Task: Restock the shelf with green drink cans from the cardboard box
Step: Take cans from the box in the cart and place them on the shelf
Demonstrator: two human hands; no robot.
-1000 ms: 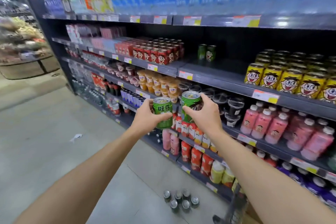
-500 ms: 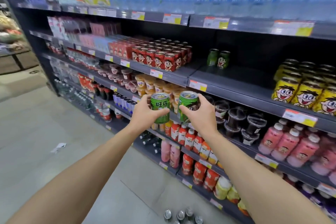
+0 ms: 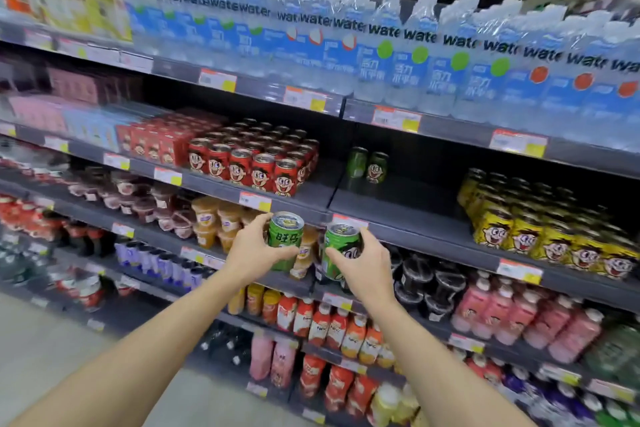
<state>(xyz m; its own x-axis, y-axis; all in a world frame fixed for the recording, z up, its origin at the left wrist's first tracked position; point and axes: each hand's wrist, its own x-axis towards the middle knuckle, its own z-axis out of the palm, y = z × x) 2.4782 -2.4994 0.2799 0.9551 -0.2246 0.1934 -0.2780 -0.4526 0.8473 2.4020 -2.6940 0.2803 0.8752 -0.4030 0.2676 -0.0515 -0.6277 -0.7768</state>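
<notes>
My left hand point(image 3: 254, 251) grips a green drink can point(image 3: 286, 236) upright, its label of white characters facing me. Close beside it, my right hand point(image 3: 363, 265) grips a second green can point(image 3: 341, 246), tilted slightly left. Both cans hang in front of the edge of the dark shelf point(image 3: 415, 218), just below its level. At the back of that shelf stand two more green cans point(image 3: 367, 165), with bare shelf in front of them. The cardboard box is out of view.
Red cartoon-face cans point(image 3: 263, 166) fill the shelf left of the gap, and yellow ones point(image 3: 540, 229) sit to its right. Water bottles point(image 3: 381, 55) line the shelf above. Cups, pink bottles and small juice bottles crowd the lower shelves.
Both hands have carried their cans up and closer to the shelf edge. The view has tilted up, so the loose cans on the floor are no longer in sight.
</notes>
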